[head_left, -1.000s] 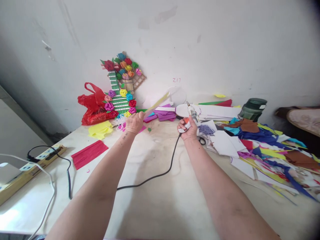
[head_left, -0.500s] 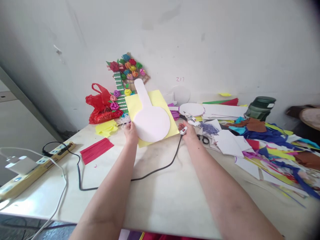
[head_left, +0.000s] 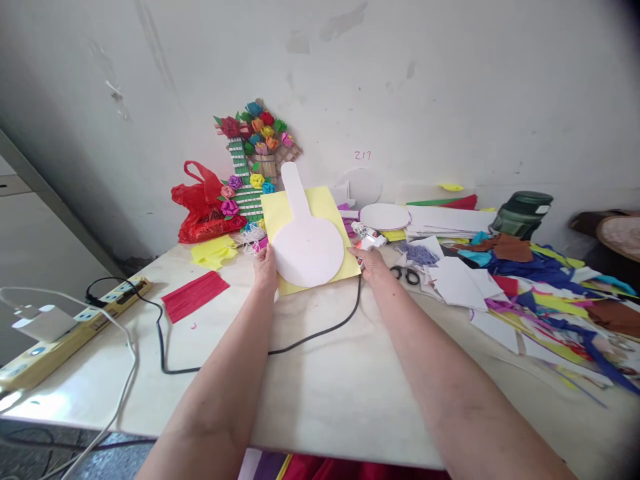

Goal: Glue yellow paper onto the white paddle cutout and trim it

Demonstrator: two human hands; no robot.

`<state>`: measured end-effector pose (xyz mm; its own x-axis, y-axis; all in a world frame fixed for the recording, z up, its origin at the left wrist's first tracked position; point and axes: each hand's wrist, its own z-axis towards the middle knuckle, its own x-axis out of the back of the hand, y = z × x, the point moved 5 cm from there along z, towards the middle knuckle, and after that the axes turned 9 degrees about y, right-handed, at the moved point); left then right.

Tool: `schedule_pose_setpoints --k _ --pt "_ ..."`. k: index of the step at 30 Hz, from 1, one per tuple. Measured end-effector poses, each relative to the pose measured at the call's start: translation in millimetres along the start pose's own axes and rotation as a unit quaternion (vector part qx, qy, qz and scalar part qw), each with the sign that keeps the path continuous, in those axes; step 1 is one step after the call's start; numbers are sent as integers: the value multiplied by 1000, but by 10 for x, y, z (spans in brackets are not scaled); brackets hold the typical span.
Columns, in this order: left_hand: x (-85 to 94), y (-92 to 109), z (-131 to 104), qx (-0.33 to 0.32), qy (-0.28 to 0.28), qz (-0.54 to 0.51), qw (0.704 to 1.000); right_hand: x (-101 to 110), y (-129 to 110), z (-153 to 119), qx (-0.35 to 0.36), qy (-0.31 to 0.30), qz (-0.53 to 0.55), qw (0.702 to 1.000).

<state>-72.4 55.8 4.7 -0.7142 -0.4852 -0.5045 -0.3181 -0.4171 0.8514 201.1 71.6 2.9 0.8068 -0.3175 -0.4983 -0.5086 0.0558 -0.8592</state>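
Craft workspace: artificial flowers (head_left: 257, 125), scissors (head_left: 405, 274), coloured scraps (head_left: 557, 305) across table (head_left: 320, 407).

A lone view from the person's head, forward and down past the left hand (head_left: 266, 268) and right hand (head_left: 374, 263), over the desk (head_left: 345, 393).

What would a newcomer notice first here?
Probably the white paddle-shaped cutout on the yellow sheet, held centrally between the left hand and right hand. Behind and left of it, bright artificial flowers cluster against the wall. A jumble of coloured scraps spreads over the right of the table.
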Motion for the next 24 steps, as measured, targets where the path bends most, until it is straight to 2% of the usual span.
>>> schedule_pose_setpoints --k 3,6,9,11,15,20,24 --pt "-61 18 -55 43 -50 -65 996 17 18 40 10 8 0 1000" --pt "-100 7 -132 131 -114 -104 979 33 23 71 21 15 4 1000" --pt "-79 -48 -216 233 -172 -78 954 44 15 78 29 18 7 999" --pt "-40 -72 -243 265 -187 -54 944 42 9 73 32 13 7 999" --pt "12 -44 -200 240 -160 -56 956 32 -5 59 36 7 5 999" --pt "76 17 -80 180 -69 -106 976 29 -20 -2 13 13 -35 999" --pt "128 47 -18 151 -3 -135 979 31 -62 -39 52 18 -100 993"
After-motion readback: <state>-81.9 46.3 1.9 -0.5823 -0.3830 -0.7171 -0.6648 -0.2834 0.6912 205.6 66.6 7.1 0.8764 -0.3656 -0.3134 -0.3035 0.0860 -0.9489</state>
